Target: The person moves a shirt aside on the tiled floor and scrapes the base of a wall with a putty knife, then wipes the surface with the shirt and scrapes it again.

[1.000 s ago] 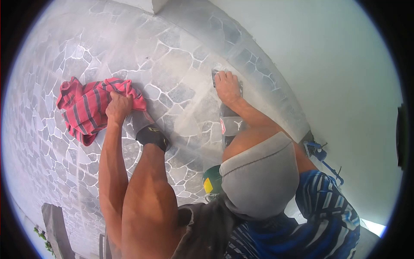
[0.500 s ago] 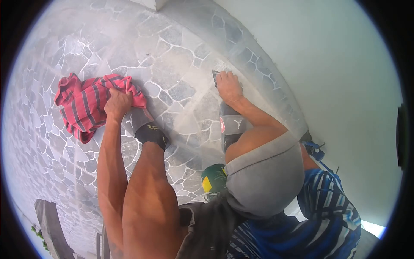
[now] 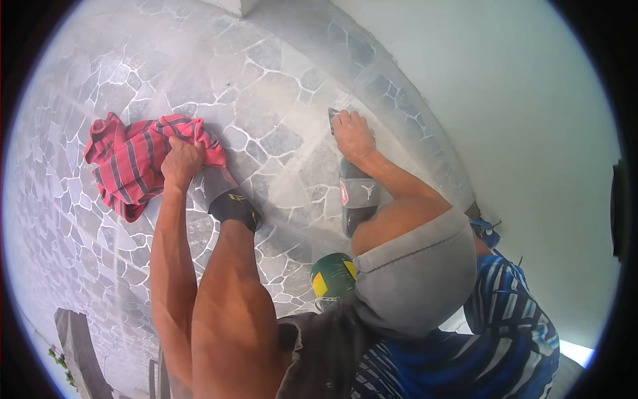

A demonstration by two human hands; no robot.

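My left hand (image 3: 183, 161) is closed on the near right edge of a red cloth (image 3: 136, 159) with dark stripes, which lies bunched on the stone-patterned floor. My right hand (image 3: 353, 135) presses down near the curved floor border, its fingers closed on a dark flat piece (image 3: 332, 120). Only that piece's left edge shows; the rest is under the fingers, so its kind cannot be made out. My left foot in a dark sandal (image 3: 234, 207) is just below the cloth. The other sandal (image 3: 360, 193) sits beneath my right forearm.
A green tin with yellow patches (image 3: 335, 274) stands between my legs, partly covered by my shorts. The floor (image 3: 266, 100) has pale joints between grey stones. A pale wall (image 3: 525, 120) rises on the right. A blue object (image 3: 486, 234) lies at its foot.
My right knee has shifted slightly right, uncovering more of the green tin and the right sandal. Both hands and the cloth stay nearly in place.
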